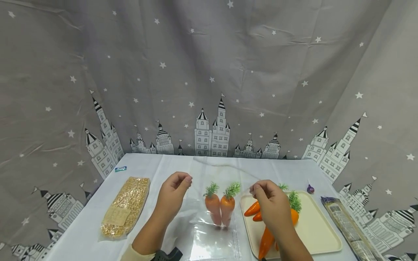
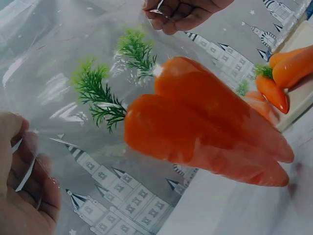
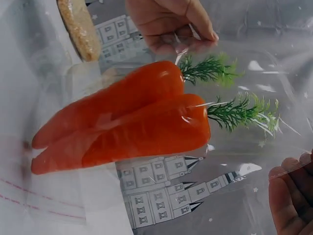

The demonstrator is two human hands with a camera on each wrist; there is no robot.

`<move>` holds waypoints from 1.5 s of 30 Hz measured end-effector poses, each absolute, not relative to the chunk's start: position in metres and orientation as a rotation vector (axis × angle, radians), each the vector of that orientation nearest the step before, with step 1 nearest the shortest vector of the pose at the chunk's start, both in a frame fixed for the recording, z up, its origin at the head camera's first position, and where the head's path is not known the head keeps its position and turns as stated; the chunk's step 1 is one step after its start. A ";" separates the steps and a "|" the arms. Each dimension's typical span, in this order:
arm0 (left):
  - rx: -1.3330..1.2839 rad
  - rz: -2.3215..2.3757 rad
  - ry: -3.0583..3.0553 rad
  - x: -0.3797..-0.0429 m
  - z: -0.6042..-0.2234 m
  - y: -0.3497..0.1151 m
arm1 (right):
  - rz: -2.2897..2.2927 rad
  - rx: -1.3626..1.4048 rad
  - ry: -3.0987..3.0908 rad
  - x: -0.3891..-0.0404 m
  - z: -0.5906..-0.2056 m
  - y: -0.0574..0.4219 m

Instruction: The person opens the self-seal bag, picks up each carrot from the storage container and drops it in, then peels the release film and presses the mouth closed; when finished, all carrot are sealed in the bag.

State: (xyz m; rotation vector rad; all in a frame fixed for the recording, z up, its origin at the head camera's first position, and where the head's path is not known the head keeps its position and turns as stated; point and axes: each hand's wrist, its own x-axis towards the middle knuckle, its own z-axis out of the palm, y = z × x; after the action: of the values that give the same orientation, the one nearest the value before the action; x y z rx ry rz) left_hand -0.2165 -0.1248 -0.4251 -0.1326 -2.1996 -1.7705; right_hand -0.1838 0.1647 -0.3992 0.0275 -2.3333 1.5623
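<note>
A clear plastic bag (image 1: 209, 243) hangs between my two hands, its lower part on the white cloth. Two orange toy carrots (image 2: 205, 125) with green leafy tops lie side by side inside it, leaves toward the upper edge. My left hand (image 1: 173, 195) pinches the bag's upper edge on the left, thumb against curled fingers. On the opposite side, my right hand (image 1: 271, 201) pinches the same edge, in front of the cream tray (image 1: 318, 226). Seen from the right wrist, the see-through film (image 3: 254, 73) stretches over the carrots and between both hands.
More orange carrots (image 1: 266, 242) lie on the tray, partly hidden by my right arm. A bag of yellow kernels (image 1: 134, 194) lies at left, with a small blue-green packet (image 1: 121, 169) behind it. At right are a little purple item (image 1: 310, 189) and a long package (image 1: 349, 228).
</note>
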 end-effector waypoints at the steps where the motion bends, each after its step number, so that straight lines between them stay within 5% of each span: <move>1: -0.126 -1.779 -2.185 -0.215 -0.426 -0.125 | 1.560 0.034 -2.327 -0.184 -0.399 0.164; 18: -0.498 -1.942 -2.077 -0.216 -0.432 -0.128 | 1.665 0.202 -2.226 -0.188 -0.403 0.159; 45: -0.269 -2.031 -1.806 -0.225 -0.405 -0.102 | 1.641 0.104 -2.227 -0.187 -0.400 0.156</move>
State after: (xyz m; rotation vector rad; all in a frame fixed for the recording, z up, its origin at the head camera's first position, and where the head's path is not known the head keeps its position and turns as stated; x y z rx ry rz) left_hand -0.2249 -0.1017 -0.4048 -0.2688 -1.8064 -2.0309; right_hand -0.1873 0.1564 -0.4005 0.1042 -2.2274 1.6415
